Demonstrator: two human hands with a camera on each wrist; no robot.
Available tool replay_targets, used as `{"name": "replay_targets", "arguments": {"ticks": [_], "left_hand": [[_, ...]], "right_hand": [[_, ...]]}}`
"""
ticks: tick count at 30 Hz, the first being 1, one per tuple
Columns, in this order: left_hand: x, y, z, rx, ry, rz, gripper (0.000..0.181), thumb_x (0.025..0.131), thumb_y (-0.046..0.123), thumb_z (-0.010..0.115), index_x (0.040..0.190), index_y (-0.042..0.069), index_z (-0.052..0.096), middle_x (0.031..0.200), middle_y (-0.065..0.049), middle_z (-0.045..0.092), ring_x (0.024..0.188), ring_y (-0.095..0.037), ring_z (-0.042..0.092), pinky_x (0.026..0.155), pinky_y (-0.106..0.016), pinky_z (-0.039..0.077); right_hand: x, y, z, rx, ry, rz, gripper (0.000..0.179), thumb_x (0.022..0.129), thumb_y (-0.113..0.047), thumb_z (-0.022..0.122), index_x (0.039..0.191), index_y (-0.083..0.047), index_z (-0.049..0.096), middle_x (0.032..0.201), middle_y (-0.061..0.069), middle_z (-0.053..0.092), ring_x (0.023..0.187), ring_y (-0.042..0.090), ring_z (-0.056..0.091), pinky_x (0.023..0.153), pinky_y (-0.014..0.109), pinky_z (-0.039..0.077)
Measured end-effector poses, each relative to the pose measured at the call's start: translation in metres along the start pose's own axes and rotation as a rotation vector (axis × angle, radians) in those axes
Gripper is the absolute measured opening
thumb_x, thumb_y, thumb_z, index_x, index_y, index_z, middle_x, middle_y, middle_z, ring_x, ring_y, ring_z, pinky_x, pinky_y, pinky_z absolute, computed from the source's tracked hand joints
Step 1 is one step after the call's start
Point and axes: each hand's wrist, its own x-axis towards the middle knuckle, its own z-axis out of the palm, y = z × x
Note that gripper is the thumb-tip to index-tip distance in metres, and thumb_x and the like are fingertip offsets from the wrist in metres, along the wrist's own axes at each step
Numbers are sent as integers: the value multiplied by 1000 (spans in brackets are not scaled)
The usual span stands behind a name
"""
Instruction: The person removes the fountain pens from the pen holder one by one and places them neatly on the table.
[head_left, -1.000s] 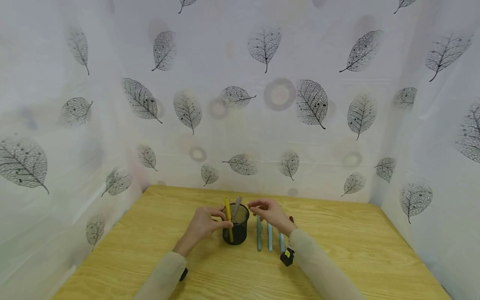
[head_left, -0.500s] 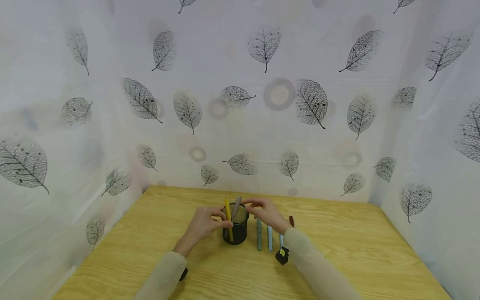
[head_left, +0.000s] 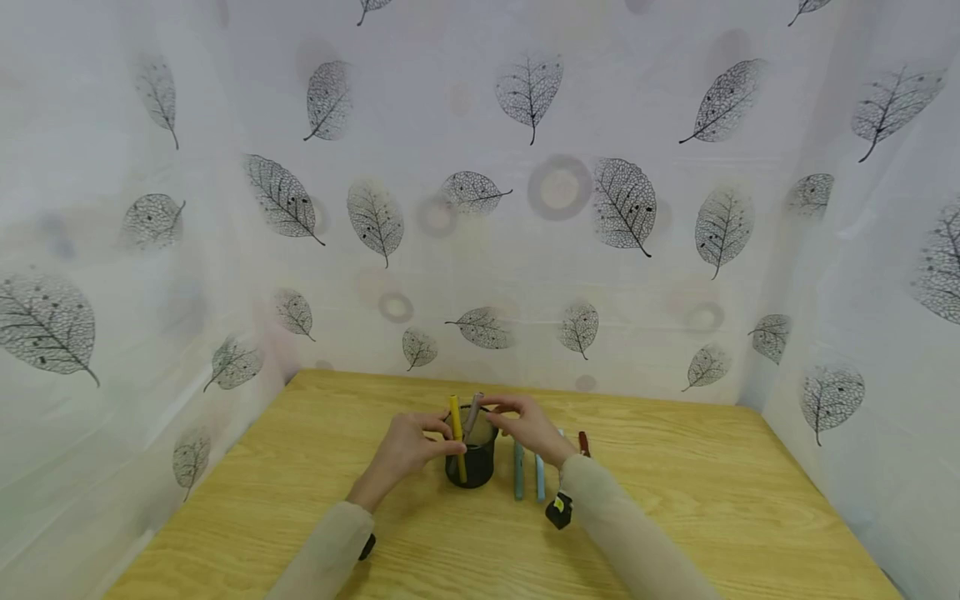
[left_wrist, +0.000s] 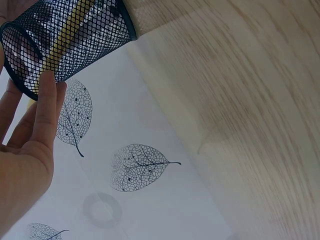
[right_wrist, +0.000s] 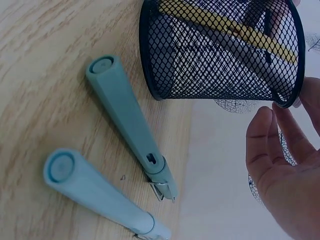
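Head view: a black mesh cup [head_left: 481, 468] is stood upright on the wooden table [head_left: 420, 542], with a yellow pen [head_left: 455, 417] and a grey pen [head_left: 473, 415] contained in it. The cup is gripped near its left rim by the left hand [head_left: 407, 446], with the thumb placed in front; whether the yellow pen is touched too cannot be told. The right hand [head_left: 534, 429] is held at the opposite rim, its bent fingers close to the grey pen's top; whether pen or rim is pinched cannot be made out, even from the right wrist view.

The cup could be tipped if it were pushed harder from one side, since both hands are set near its top. The grey pen might be knocked askew if caught by the right fingers, and the teal pen [head_left: 518, 472] or the light blue pen [head_left: 540, 479] might be nudged if brushed by the right forearm.

The cup's axis is vertical, its mouth turned up. The yellow pen is set nearly upright, its top leaned slightly leftward; the grey pen is tilted more, its top angled toward the right hand.
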Motion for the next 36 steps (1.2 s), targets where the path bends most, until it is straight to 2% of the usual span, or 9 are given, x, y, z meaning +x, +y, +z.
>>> {"name": "replay_targets", "arguments": {"ticks": [6, 11, 15, 22, 30, 36], "left_hand": [[-1, 0, -1, 4, -1, 23, 15, 79, 37, 81, 72, 26, 73, 130, -20, 62, 68, -9, 72, 58, -19, 55], [0, 0, -1, 12, 6, 38, 16, 79, 38, 81, 72, 26, 74, 129, -20, 63, 69, -12, 72, 59, -19, 55], [-1, 1, -1, 12, 9, 45, 15, 79, 36, 81, 72, 25, 74, 128, -20, 63, 74, -15, 74, 59, -18, 55], [-2, 2, -2, 18, 13, 48, 16, 78, 38, 81, 72, 26, 74, 127, -17, 65, 82, -20, 74, 60, -18, 55], [-2, -1, -2, 11, 9, 50, 22, 77, 47, 78, 73, 26, 74, 128, -18, 64, 65, -18, 71, 58, -18, 54], [-1, -2, -1, 26, 15, 47, 20, 77, 46, 79, 73, 26, 74, 127, -17, 65, 73, -16, 73, 57, -18, 54]], "right_hand": [[0, -7, 3, 19, -15, -1, 35, 100, -23, 58, 135, -20, 61, 142, 1, 56, 124, 28, 56, 92, 48, 52], [5, -3, 5, 17, -10, -2, 33, 100, -24, 59, 133, -26, 62, 142, -4, 56, 132, 26, 51, 102, 52, 45], [5, -5, 9, 30, -3, -20, 32, 99, -20, 59, 131, -24, 64, 145, 2, 54, 135, 28, 48, 107, 55, 41], [3, -8, 13, 53, 39, -16, 33, 100, -19, 58, 132, -15, 63, 148, 9, 50, 136, 32, 46, 105, 54, 43], [0, -12, 12, 81, 113, -16, 33, 99, -24, 60, 130, -13, 65, 141, 7, 57, 132, 28, 51, 103, 46, 47], [1, -10, 14, 102, 192, -50, 31, 98, -21, 61, 127, -9, 66, 136, 7, 61, 125, 26, 56, 103, 47, 47]]}}
